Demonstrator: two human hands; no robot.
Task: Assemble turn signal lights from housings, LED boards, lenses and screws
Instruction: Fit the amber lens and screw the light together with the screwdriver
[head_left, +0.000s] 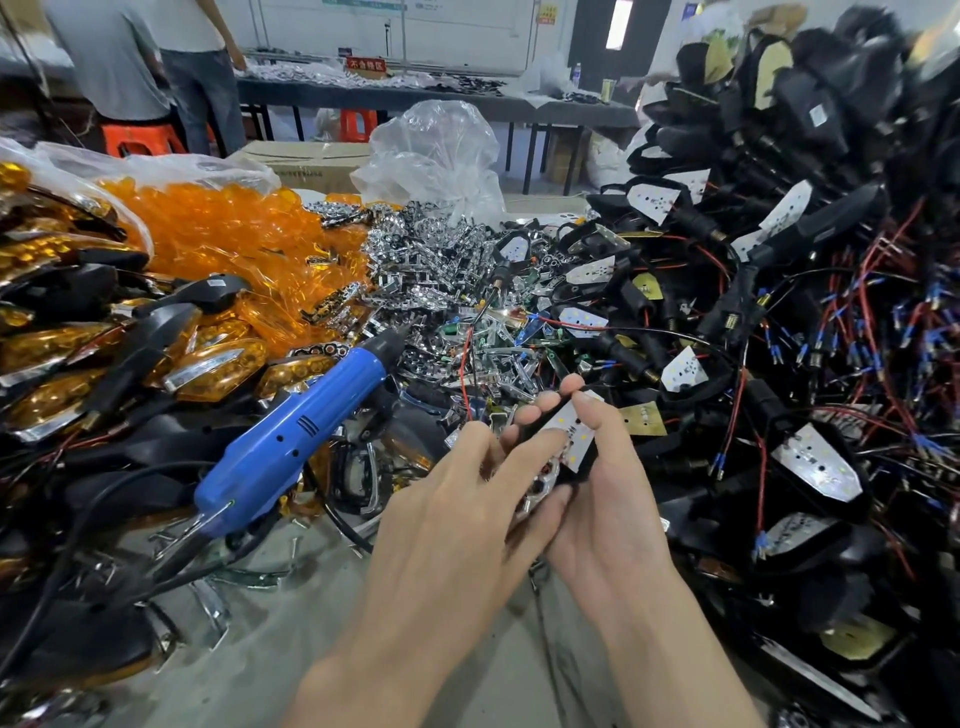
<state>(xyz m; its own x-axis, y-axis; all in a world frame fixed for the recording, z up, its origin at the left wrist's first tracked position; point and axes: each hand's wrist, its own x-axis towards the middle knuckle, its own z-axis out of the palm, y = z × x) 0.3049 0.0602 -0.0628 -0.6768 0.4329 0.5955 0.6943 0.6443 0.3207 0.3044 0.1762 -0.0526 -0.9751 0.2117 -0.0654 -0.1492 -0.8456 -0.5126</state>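
My right hand (608, 499) holds a black housing with a white LED board (569, 434) set in it, thumb on top and fingers curled underneath. My left hand (457, 499) lies beside it, its index finger pressing on the board; a chrome reflector piece (537, 491) shows between the two palms. Red and black wires (466, 374) run up from the housing. A blue electric screwdriver (291, 431) lies on the pile to the left, untouched.
Orange lenses (218, 228) in a plastic bag heap at the back left, finished amber lights (208, 374) at the left, chrome reflectors (431, 260) in the middle, black wired housings (779, 312) piled high on the right. People stand at a far table (395, 96).
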